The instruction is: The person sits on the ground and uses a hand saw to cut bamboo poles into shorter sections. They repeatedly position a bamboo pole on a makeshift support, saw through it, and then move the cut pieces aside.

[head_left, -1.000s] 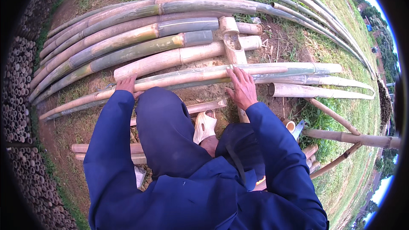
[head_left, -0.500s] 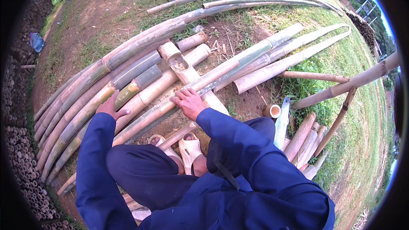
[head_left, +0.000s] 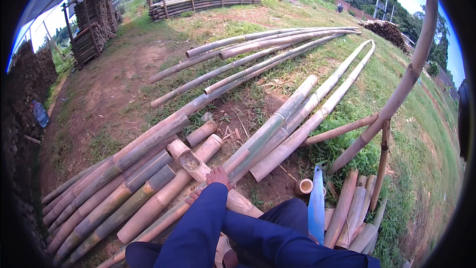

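Note:
A long bamboo pole (head_left: 168, 218) slants from the lower left toward the middle, across a thick bamboo piece with cut-out hollows (head_left: 198, 167). My left hand (head_left: 218, 175) lies over the pole where it crosses this piece, fingers curled down. My right arm passes beneath the left sleeve; only the fingers of my right hand (head_left: 192, 197) show, bent over the pole just nearer to me. The left forearm hides the rest of that hand. A longer greenish bamboo pole (head_left: 267, 131) runs on beyond my hands to the far right.
Several thick bamboo poles (head_left: 116, 208) lie side by side at left, more long poles (head_left: 238, 44) farther off. A blue-bladed saw (head_left: 316, 208) stands by my right leg, near a short bamboo tube (head_left: 304, 186) and cut lengths (head_left: 342, 208). A bamboo frame (head_left: 401, 87) rises at right.
My left hand has moved from the poles at left across to the slanting pole, and my arms now cross. My right hand has slid nearer along the pole. The view has tipped up.

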Motion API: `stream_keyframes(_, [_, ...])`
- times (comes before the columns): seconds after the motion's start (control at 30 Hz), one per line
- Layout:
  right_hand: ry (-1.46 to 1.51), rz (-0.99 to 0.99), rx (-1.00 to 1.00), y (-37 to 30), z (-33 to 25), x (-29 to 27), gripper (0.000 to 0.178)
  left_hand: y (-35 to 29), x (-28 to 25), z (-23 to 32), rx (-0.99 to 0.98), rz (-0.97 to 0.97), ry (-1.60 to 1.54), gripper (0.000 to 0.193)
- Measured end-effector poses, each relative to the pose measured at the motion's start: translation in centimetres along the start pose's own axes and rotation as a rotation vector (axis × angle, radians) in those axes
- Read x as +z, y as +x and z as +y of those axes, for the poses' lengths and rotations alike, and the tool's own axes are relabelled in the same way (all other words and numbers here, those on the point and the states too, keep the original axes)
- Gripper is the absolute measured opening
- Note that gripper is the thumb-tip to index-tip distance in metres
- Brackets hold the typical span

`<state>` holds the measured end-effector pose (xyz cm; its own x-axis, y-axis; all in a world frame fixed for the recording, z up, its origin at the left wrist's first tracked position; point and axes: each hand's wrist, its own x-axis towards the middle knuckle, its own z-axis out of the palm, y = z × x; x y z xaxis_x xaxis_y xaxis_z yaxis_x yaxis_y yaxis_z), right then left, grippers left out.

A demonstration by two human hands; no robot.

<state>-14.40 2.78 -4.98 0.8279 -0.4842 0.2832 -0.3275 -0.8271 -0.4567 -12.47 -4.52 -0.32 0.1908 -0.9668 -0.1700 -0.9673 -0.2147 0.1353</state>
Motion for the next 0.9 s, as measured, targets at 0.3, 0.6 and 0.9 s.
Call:
stream_keyframes(0.3, [0.438, -0.242, 0.069, -7.1, -1.6, -3.8, 0.048, 0.5, 0.1, -0.3, 0.008, 0.029, -0.025, 0.078])
stream_keyframes(0.6, [0.139, 0.106, 0.412, -22.9, -3.6, -18.3, 0.051, 1.7, -0.9, -0.9, 0.078, -0.012, -0.08, 0.079])
stream_keyframes(0.9, [-0.007, 0.426, 0.941, -38.3, -2.6, -21.7, 0.038, -0.6, -0.7, -1.2, 0.149, -0.095, -0.19, 0.077])
